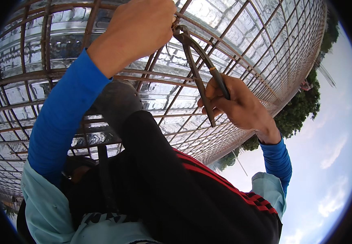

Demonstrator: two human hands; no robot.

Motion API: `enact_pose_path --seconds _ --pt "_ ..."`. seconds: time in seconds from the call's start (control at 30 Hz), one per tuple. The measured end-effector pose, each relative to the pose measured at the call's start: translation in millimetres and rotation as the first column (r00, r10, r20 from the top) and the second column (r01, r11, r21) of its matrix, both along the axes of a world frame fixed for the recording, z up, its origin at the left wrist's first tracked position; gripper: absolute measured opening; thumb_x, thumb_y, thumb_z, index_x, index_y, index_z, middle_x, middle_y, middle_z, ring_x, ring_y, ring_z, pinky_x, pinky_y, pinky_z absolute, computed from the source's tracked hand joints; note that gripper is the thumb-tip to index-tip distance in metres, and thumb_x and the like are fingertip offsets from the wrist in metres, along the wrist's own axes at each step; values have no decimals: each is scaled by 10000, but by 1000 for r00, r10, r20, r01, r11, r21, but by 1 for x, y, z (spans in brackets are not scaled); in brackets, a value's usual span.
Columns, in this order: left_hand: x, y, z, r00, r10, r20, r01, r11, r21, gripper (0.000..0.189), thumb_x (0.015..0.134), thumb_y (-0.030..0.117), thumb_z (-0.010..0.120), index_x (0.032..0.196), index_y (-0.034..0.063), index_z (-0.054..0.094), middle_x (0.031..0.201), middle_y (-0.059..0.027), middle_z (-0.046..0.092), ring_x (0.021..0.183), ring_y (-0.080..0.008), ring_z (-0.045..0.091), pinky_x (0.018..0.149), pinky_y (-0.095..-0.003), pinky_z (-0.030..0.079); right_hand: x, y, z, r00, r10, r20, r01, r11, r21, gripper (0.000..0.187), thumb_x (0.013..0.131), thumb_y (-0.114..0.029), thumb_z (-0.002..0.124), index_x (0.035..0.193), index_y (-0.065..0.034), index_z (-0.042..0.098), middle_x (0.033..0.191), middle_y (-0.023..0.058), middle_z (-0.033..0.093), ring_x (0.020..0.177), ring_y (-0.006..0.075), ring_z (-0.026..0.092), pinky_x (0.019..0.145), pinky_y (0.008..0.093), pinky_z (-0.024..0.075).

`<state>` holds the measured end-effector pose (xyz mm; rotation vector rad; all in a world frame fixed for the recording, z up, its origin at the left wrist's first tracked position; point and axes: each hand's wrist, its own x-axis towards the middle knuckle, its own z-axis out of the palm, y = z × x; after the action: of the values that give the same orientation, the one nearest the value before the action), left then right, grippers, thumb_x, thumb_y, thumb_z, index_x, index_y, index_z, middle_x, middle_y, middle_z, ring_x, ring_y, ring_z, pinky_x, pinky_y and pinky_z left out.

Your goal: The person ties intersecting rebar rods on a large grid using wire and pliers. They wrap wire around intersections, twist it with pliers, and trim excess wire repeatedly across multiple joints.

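Observation:
My right hand (240, 102) holds the handles of dark steel end-cutting pincers (198, 58), its fingers around and between the spread handles. The jaws point up and away, beside a crossing of rusty rebar (221, 39). Directly beside the jaws is my left hand (145, 26), its fingers curled at the bars near the top edge. A small brown bunch, which looks like tie wire (175, 25), shows at those fingertips; the hand hides the rest of it. A thin wire end hangs just below.
The rebar grid spreads over shiny, ribbed metal decking (160, 97). My bent knee and dark boot (118, 103) rest over the bars. Several bar ends stick out near the pincers. Trees (301, 106) and sky lie beyond the deck's edge at the right.

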<state>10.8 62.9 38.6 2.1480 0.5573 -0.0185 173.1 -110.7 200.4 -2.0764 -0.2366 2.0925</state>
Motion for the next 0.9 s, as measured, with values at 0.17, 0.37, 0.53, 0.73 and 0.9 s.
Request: enact_pose_path --seconds 0.17,0.37,0.53,0.73,0.9 --pt "-17 -9 -11 979 157 130 -144 984 -107 329 1048 257 612 922 -38 687 807 -226 649 797 -445 640 753 -530 487 18 -25 -23 916 -305 -260 303 952 -47 159 970 94 558 1093 8 608 1091 147 736 1070 229 734 985 395 612" --pt "-19 -6 21 969 179 -172 -223 934 -281 438 1012 404 688 939 -26 726 767 -188 675 671 -349 650 656 -481 490 6 -64 -31 970 -188 -155 203 975 89 231 948 136 564 1114 -21 599 1168 139 722 1124 223 716 1000 390 595" --pt "-22 -25 8 957 286 -42 -288 938 -194 287 975 295 714 890 24 758 777 -165 712 773 -401 709 712 -513 562 -4 -67 -15 989 -132 -72 138 987 84 254 952 139 555 1134 -33 592 1154 111 707 1140 220 695 985 388 590" --pt "-30 -29 -4 977 206 55 -200 974 -105 192 991 210 718 1022 21 722 922 -154 756 822 -375 718 682 -442 543 -20 -48 -6 897 -403 -183 401 915 -49 297 905 155 492 1148 4 573 1249 203 704 1179 299 724 1038 457 616" --pt "-30 -31 -19 981 128 147 -149 979 142 137 1008 175 677 1070 56 647 942 -135 741 808 -380 714 669 -480 557 -25 -57 -12 877 -439 -196 448 894 3 326 897 154 491 1164 -15 570 1232 213 707 1179 323 725 1031 485 619"
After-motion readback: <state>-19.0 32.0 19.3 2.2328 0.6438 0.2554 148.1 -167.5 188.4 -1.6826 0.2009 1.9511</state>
